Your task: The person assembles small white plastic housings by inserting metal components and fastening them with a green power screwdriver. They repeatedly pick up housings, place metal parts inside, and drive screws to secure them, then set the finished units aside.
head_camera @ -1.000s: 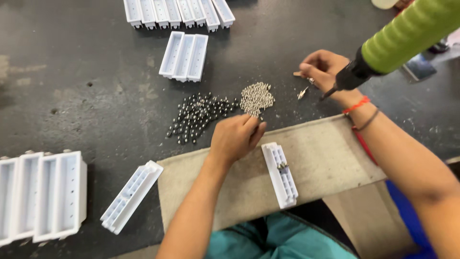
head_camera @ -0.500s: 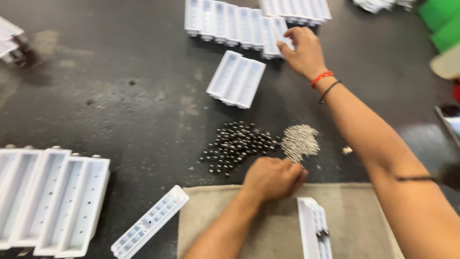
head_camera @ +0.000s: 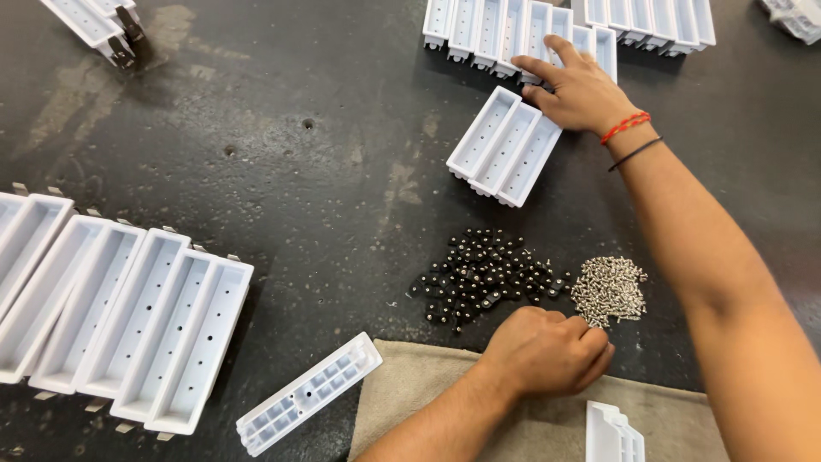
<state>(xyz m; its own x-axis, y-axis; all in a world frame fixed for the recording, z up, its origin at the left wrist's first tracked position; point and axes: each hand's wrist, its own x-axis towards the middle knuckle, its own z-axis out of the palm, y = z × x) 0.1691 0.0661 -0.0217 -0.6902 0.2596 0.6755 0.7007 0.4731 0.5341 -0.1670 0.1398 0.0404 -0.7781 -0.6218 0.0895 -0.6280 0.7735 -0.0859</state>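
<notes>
An empty white three-channel plastic tray (head_camera: pixel 505 146) on the dark table (head_camera: pixel 325 214) is touched by the right hand (head_camera: pixel 581 90), fingers spread flat, while the left hand (head_camera: pixel 547 351) is clenched beside piled silver screws (head_camera: pixel 609 291) and black washers (head_camera: pixel 483 275).

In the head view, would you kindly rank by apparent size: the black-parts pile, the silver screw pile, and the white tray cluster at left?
1. White tray cluster, though nearer the camera.
2. Black-parts pile.
3. Silver screw pile.

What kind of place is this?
Probably a small factory assembly bench: rows of identical white plastic housings, a pile of black parts, and a heap of silver screws on a dark worktable.
</notes>
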